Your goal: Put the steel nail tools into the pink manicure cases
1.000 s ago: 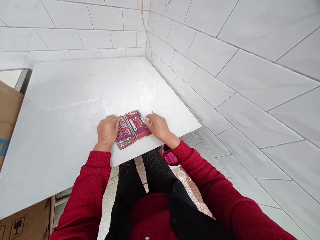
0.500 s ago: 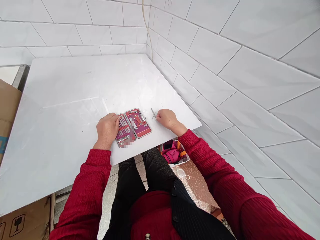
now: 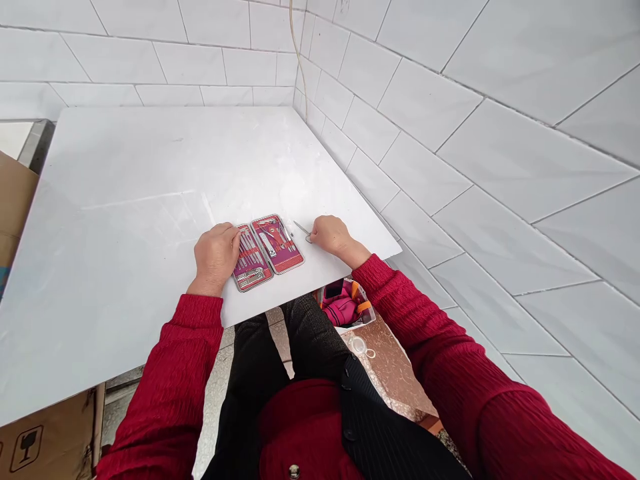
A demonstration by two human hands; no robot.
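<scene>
An open manicure case with a red and purple lining lies flat on the white table. Slim metal tools fill its left half, and nail clippers sit in the right half with other tools. My left hand is closed at the case's left edge, thumb and fingers pinching the rim. Right of the case, my right hand pinches a small pair of scissors by the handle loops. Their blades point up and left, towards the case; the loops are partly hidden by my fingers.
White tiled walls border the table at the back and right. Below its front edge stands a container with pink cloth, beside a brown surface bearing a round white item. Cardboard boxes are at the left.
The scissors have turned in my right hand, their tips swinging left towards the case. My left hand has stayed at the case's edge.
</scene>
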